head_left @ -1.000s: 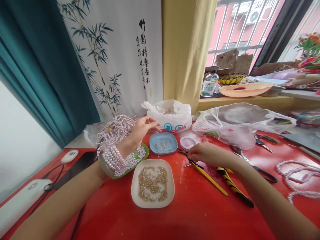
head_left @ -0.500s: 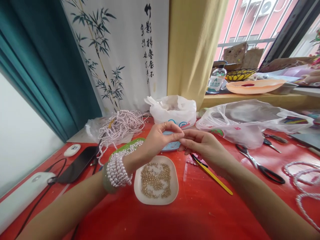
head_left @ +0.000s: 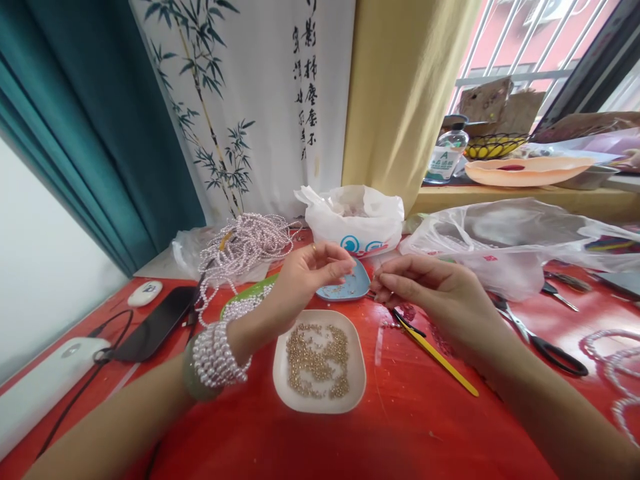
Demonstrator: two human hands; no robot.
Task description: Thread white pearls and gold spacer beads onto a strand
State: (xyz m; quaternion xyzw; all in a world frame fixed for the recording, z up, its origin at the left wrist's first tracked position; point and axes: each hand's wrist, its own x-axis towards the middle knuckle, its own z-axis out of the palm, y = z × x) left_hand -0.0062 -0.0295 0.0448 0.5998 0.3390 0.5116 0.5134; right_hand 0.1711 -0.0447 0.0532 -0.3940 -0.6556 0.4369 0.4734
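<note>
Nearest me, on the bare red table (head_left: 380,447) at bottom centre, sits a cream tray (head_left: 320,405) of gold beads (head_left: 325,363), presumably put between the forearms so either hand can dip into it. Just beyond, mid-frame, I see my two hands raised and apart, level with each other as if for close finger work. The left hand (head_left: 313,277) has thumb and fingers drawn narrow; I can't tell whether anything tiny is between them. The right hand (head_left: 430,287) is also narrow at the fingertips (a fine strand may be there, but it's too thin for me to be sure). Pearl bracelets (head_left: 217,357) circle the left wrist. Below the right hand lies a yellow strip (head_left: 445,363), likely parked where that hand can reach it. Behind the left forearm is a green tray (head_left: 255,289) of pearly beads. Between and beyond the hands, a blue tray (head_left: 361,275) carries small bits. Farther back, bead strands (head_left: 250,243) are heaped left of centre and a white bag (head_left: 360,220) stands mid-frame, probably kept there as stock.
</note>
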